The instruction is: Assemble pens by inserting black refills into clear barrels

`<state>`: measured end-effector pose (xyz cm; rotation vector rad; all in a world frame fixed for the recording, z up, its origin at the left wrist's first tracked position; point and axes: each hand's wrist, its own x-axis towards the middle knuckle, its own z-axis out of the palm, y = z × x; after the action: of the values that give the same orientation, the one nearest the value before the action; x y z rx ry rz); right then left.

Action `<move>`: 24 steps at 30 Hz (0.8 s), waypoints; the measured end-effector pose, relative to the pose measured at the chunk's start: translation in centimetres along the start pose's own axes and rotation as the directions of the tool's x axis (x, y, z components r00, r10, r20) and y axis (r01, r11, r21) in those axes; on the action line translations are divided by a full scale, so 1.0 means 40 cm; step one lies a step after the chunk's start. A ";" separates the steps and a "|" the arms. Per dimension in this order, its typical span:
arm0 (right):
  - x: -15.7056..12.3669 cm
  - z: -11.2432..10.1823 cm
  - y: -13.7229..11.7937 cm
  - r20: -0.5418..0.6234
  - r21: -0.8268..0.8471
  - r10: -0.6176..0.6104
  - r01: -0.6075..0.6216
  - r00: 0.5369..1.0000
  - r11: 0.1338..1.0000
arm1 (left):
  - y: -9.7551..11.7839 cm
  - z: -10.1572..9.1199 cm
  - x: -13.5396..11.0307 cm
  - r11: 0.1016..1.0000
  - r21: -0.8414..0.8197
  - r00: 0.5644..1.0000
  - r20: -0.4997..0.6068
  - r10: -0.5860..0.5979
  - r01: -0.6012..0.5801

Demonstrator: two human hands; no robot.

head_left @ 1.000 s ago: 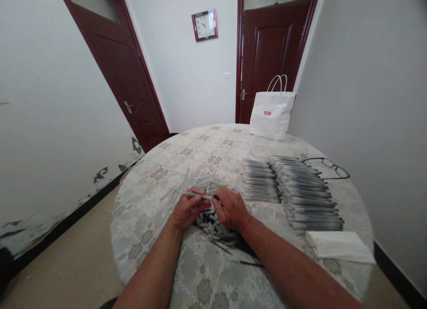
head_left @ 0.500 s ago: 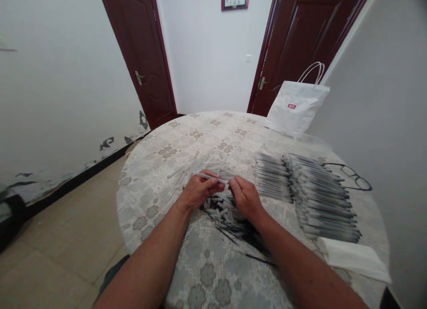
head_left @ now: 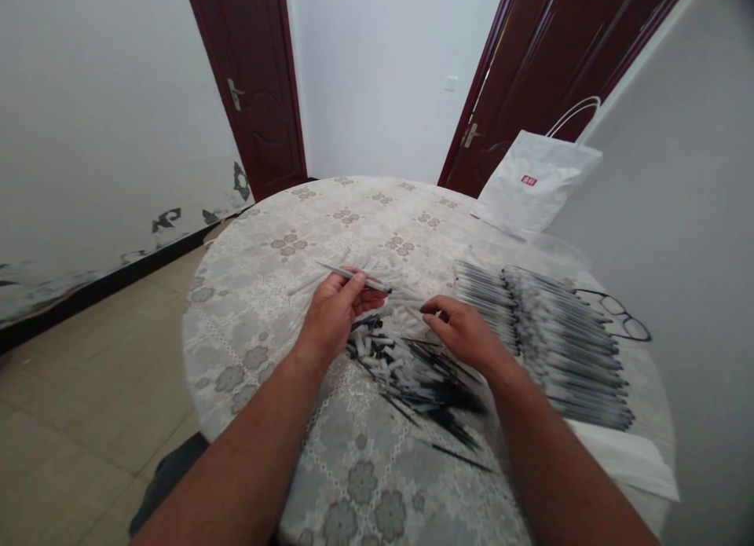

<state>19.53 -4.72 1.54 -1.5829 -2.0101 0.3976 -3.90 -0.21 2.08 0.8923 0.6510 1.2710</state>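
Observation:
My left hand [head_left: 334,310] holds a slim pale pen [head_left: 356,279] between thumb and fingers. The pen slants down to the right, with its thin pointed end to the upper left and a dark end to the right. To its right, my right hand [head_left: 463,330] hovers over the table with thumb and forefinger slightly apart and no object visible between them. Below the hands lies a loose heap of short white caps [head_left: 389,357] and dark thin refills [head_left: 444,389]. Behind them are scattered pale tubes [head_left: 377,262], partly hidden by my left hand.
At the right lie two stacked rows of pens [head_left: 577,349] [head_left: 483,294]. Eyeglasses [head_left: 618,314] rest beside them. A white paper bag [head_left: 542,185] stands at the back right, and a folded white cloth or paper [head_left: 630,459] lies near the right edge. A patterned tablecloth [head_left: 365,483] covers the round table.
My right hand has come away from the pen and moved right, its fingers loosening. My left hand keeps the pen, shifted slightly left and up. The view has tilted down somewhat.

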 end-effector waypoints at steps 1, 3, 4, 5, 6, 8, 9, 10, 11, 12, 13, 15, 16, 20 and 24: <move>-0.002 -0.003 0.008 0.057 -0.042 -0.015 0.017 0.998 0.999 | -0.001 -0.001 0.002 1.000 0.026 1.000 -0.029 0.006 -0.005; -0.008 -0.006 0.020 0.159 -0.108 -0.018 0.035 0.987 0.994 | -0.003 -0.003 0.006 0.997 0.081 0.999 -0.050 -0.001 0.005; -0.011 -0.006 0.024 0.196 -0.130 -0.013 0.039 0.981 0.991 | -0.004 -0.003 0.007 0.995 0.103 0.999 -0.048 -0.013 0.018; -0.013 -0.006 0.026 0.225 -0.144 -0.008 0.042 0.974 0.989 | -0.005 -0.003 0.007 0.992 0.118 0.999 -0.044 -0.029 0.034; -0.015 -0.007 0.025 0.247 -0.156 -0.005 0.045 0.969 0.987 | -0.005 -0.002 0.006 0.990 0.130 0.998 -0.040 -0.049 0.054; -0.018 -0.005 0.019 0.276 -0.188 0.004 0.050 0.961 0.981 | -0.004 0.001 0.001 0.985 0.144 0.995 -0.034 -0.090 0.094; -0.019 -0.003 0.014 0.283 -0.214 0.012 0.050 0.959 0.976 | -0.003 0.002 -0.002 0.983 0.147 0.994 -0.029 -0.108 0.111; -0.019 0.000 0.009 0.286 -0.244 0.024 0.049 0.958 0.968 | -0.002 0.003 -0.005 0.982 0.147 0.993 -0.021 -0.120 0.122; -0.019 0.003 0.005 0.284 -0.275 0.035 0.047 0.958 0.960 | -0.002 0.002 -0.008 0.981 0.146 0.992 -0.008 -0.128 0.128; -0.019 0.008 0.001 0.279 -0.302 0.041 0.047 0.959 0.952 | -0.002 0.000 -0.009 0.981 0.145 0.991 0.010 -0.131 0.129; -0.020 0.012 -0.001 0.273 -0.323 0.041 0.052 0.961 0.945 | -0.003 -0.003 -0.010 0.982 0.142 0.991 0.032 -0.132 0.127; -0.025 0.022 -0.001 0.259 -0.345 0.027 0.067 0.965 0.936 | -0.005 -0.011 -0.009 0.982 0.142 0.987 0.082 -0.140 0.128; -0.029 0.026 0.001 0.255 -0.349 0.018 0.074 0.967 0.934 | -0.006 -0.014 -0.008 0.980 0.149 0.984 0.100 -0.148 0.132; -0.048 0.038 0.015 0.223 -0.343 0.010 0.069 0.975 0.937 | -0.007 -0.022 -0.005 0.960 0.224 0.971 0.127 -0.202 0.170; -0.059 0.035 0.021 0.224 -0.325 0.004 0.071 0.975 0.943 | 0.003 -0.025 -0.009 0.952 0.276 0.971 0.155 -0.184 0.137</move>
<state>19.76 -6.61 -0.59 -1.7644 -2.3727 0.2385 -4.87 -0.36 1.62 1.1343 0.7444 0.9582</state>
